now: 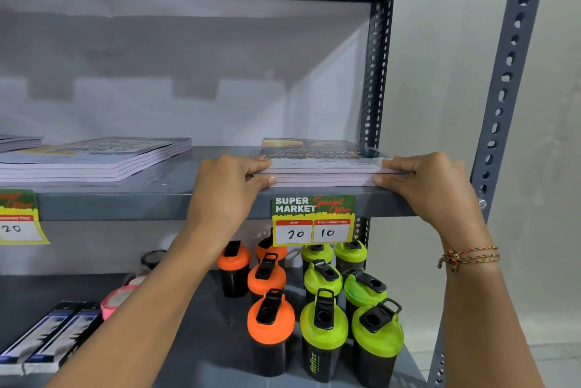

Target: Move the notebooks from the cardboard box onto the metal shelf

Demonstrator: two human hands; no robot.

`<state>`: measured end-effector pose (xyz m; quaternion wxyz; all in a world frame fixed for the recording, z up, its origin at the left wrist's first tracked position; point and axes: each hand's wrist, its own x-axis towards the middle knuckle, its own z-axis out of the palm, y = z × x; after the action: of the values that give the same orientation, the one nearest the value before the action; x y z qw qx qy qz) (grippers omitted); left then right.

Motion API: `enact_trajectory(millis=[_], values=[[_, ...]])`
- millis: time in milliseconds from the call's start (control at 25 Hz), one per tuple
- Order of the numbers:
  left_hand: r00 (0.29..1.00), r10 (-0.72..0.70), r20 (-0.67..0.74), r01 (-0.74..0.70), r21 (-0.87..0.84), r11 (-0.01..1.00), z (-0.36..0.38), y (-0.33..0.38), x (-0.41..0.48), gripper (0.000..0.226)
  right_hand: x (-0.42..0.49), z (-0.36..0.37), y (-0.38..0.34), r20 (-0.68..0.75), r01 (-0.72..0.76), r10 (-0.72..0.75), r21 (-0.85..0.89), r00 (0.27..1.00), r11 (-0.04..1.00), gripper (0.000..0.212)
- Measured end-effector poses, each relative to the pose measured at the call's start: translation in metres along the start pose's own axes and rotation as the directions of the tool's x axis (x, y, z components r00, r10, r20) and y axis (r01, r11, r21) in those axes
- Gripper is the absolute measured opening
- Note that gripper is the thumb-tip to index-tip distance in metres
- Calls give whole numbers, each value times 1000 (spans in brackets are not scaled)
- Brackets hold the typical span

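A small stack of notebooks (323,164) with dark printed covers lies flat at the right end of the grey metal shelf (151,202). My left hand (229,186) grips the stack's left front corner, fingers on top and thumb at the edge. At the right front corner, my right hand (427,186) holds the same stack the same way. Another pile of notebooks (94,158) rests further left on the same shelf, and part of a third pile (17,142) shows at the far left. The cardboard box is out of view.
A price tag (313,220) hangs from the shelf edge under the stack, another tag (19,217) at the left. Orange-lidded (270,318) and green-lidded shaker bottles (323,321) stand on the lower shelf, with long boxes (47,337) at its left. Perforated uprights (506,79) frame the right side.
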<state>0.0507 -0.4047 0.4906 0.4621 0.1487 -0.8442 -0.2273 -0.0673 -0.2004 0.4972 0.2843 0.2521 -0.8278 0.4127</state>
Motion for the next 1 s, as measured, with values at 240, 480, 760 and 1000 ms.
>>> enact_trajectory(millis=[240,480,760,1000], values=[[1000,14,18,-14,16,1000,-1,-2,1,33,0,3,1,-19,16,-16,-8,1000,1000,37],[1000,4,11,-4,7,1000,-2,1,2,26,3,3,4,22,-11,11,18,1000,1000,30],[962,185,201,-220,167,961,-1,10,7,47,2,12,-14,84,247,-240,-86,967,965,45],[897,250,365,-321,151,935,15,13,22,41,11,21,-20,156,351,-341,-46,927,935,30]])
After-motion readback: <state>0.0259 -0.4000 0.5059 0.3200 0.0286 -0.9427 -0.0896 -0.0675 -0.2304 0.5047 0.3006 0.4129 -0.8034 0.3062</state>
